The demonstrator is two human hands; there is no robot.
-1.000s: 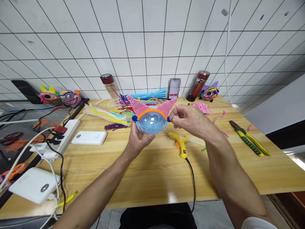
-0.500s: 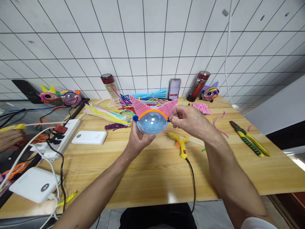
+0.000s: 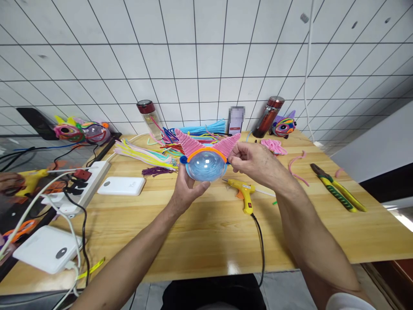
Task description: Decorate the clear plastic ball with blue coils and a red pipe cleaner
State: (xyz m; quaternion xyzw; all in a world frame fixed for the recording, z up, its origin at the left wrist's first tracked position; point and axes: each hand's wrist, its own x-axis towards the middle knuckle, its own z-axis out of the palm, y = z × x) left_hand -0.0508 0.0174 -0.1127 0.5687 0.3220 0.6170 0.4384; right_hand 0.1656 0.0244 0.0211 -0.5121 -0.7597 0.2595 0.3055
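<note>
Held up over the table is a clear plastic ball (image 3: pixel 207 167) with two pink fuzzy ears on top, an orange band beneath them and light blue trim around its sides. My left hand (image 3: pixel 189 189) grips it from below on the left, thumb across the lower front. A dark blue fuzzy ball (image 3: pixel 183 159) sits on its left side. My right hand (image 3: pixel 247 159) pinches a second dark blue fuzzy piece (image 3: pixel 229 161) against the right side, mostly hidden by the fingers. Below, a yellow glue gun (image 3: pixel 244 191) lies on the table.
Pipe cleaners (image 3: pixel 145 156) lie behind the ball. Pliers (image 3: pixel 338 188), a red thermos (image 3: pixel 269 116) and a decorated ball (image 3: pixel 284 125) are to the right. On the left are power banks (image 3: pixel 121 186), a power strip (image 3: pixel 85 189) with cables, and another person's hand (image 3: pixel 9 183) with a glue gun.
My hands and the clear ball hold nearly the same position. At the left edge, the other person's hand and yellow glue gun have shifted and turned, the gun now lower and farther right.
</note>
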